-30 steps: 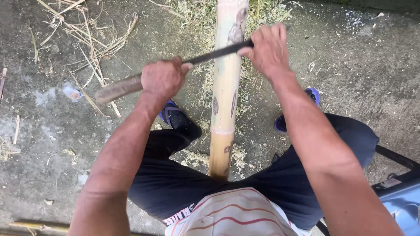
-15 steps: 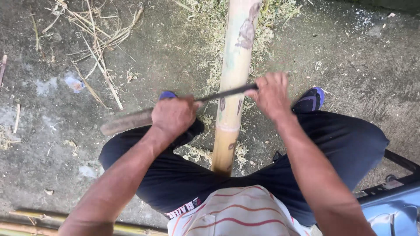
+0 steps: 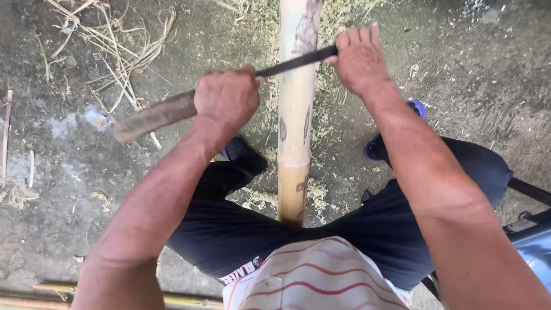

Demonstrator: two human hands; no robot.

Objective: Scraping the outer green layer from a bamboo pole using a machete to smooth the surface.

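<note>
A thick pale bamboo pole (image 3: 295,109) runs from between my knees away across the concrete ground. A long dark knife blade (image 3: 290,64) lies crosswise on the pole. My left hand (image 3: 227,97) is shut on the knife's wooden handle (image 3: 152,117), left of the pole. My right hand (image 3: 359,57) grips the blade's far end, right of the pole. Both forearms reach forward over my dark trousers.
Dry grass stalks and straw (image 3: 115,40) litter the ground at upper left. Bamboo shavings (image 3: 313,192) lie around the pole. My blue-soled shoes (image 3: 416,109) rest on either side. Thin bamboo sticks (image 3: 57,290) lie at lower left; a blue object (image 3: 531,241) sits at right.
Both hands have pushed the knife back away along the pole after drawing it toward me half a second ago. The grip on the knife is unchanged.
</note>
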